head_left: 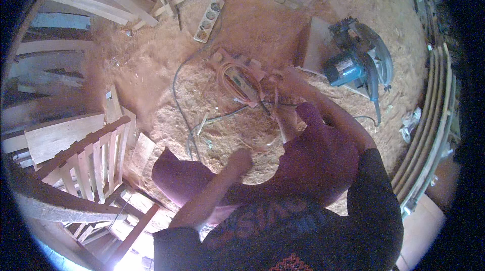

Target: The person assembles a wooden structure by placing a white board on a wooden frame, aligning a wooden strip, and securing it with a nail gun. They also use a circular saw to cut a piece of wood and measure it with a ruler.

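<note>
- While we are looking down at the sawdust-strewn floor (146,69), the oval orange-brown bundle (241,83) is lying before the crouching person; we are taking every place from it.
- Just right of the bundle, the person's right hand (286,80) is reaching in with its fingers toward the bundle's edge; they are showing too blurred, so we cannot tell how far they are opening or whether they are gripping anything.
- Nearer the person than the bundle, the left hand (240,163) is hanging by the knee in purple trousers (321,162); its fingers are curling in loosely, and we cannot tell whether anything is sitting inside them.
- Beside the bundle's near end, a dark cable (222,117) is running across the sawdust; beyond the bundle and a little left, a pale power strip (208,20) is lying at a slant.
- Well to the right of the bundle, a blue circular saw (349,68) is resting by a flat board (314,46).
- Far left of the bundle and nearer the person, a slatted wooden frame (93,167) is standing among planks.
</note>
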Demonstrator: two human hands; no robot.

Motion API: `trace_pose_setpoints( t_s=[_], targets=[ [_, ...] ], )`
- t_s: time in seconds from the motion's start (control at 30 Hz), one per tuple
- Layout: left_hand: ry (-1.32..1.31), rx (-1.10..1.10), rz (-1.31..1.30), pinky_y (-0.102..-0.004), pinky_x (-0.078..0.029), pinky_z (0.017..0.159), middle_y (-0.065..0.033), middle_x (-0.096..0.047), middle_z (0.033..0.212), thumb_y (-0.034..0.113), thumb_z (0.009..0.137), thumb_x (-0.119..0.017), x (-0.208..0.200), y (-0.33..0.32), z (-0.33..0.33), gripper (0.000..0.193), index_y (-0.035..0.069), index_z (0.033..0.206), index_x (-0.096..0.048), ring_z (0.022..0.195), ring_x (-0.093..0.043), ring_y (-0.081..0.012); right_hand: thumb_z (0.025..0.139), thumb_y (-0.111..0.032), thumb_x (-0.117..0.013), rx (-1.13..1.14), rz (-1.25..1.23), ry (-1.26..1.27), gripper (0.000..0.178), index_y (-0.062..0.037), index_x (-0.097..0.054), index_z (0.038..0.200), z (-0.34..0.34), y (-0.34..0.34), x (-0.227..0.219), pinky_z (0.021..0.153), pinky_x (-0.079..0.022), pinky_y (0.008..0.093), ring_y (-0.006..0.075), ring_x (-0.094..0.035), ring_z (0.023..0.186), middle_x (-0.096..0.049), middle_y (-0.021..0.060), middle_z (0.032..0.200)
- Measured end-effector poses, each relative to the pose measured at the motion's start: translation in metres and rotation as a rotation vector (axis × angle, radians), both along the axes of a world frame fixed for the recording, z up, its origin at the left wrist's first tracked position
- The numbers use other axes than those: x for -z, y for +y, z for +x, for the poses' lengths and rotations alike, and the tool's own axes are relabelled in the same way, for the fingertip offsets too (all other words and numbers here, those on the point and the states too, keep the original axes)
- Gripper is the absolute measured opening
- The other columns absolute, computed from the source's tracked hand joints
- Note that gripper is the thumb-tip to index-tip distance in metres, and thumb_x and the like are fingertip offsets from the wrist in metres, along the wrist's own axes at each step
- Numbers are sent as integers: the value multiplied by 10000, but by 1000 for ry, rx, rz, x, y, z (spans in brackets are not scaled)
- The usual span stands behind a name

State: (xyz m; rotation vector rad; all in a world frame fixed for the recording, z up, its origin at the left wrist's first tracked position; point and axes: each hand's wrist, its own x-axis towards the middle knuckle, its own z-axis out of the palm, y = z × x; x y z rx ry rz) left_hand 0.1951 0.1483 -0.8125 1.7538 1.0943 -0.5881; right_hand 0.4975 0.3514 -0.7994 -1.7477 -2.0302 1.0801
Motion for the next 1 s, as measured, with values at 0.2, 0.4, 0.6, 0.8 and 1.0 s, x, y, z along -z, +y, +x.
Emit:
trace_pose_setpoints(
  t_s=[0.2,0.4,0.6,0.8,1.0],
  targets=[
    [-458,-657,863,-351,-537,694,-106,-708,855,92,901,-717,-165,126,-107,75,49,961,-726,739,-670,-230,912,-309,-730,-84,134,-143,656,-137,-495,1500,-35,13,-55,1005,-524,550,481,-597,1223,-561,241,1432],
    [-947,-907,980,-342,-456,669,-46,-596,762,265,1060,-558,-292,175,-50,288,40,890,-618,683,-583,-206,857,-308,-789,-355,610,64,742,-108,-485,1503,-127,86,-107,1109,-448,520,437,-520,1336,-535,245,1459],
    [-1529,-1403,760,-450,-562,791,-28,-345,672,400,1143,-366,-304,171,-73,453,127,781,-362,775,-633,-322,944,-286,-661,-463,-7,-322,437,-110,-654,1344,-73,106,-124,994,-530,502,375,-673,1134,-722,185,1136],
    [-1332,-1723,270,-443,-583,746,-32,-415,678,403,1143,-369,-250,112,-106,433,131,809,-411,719,-629,-245,974,-261,-594,-282,133,-337,366,-126,-662,1307,2,2,-92,920,-547,483,382,-691,1004,-721,174,1078],
    [-1286,-1829,164,-406,-579,541,-46,-447,633,377,1142,-383,-235,59,-139,416,109,831,-450,530,-527,-215,971,-297,-601,-268,53,-330,323,-122,-680,1231,-59,34,-39,861,-548,497,386,-697,957,-714,181,1072]
  ],
)
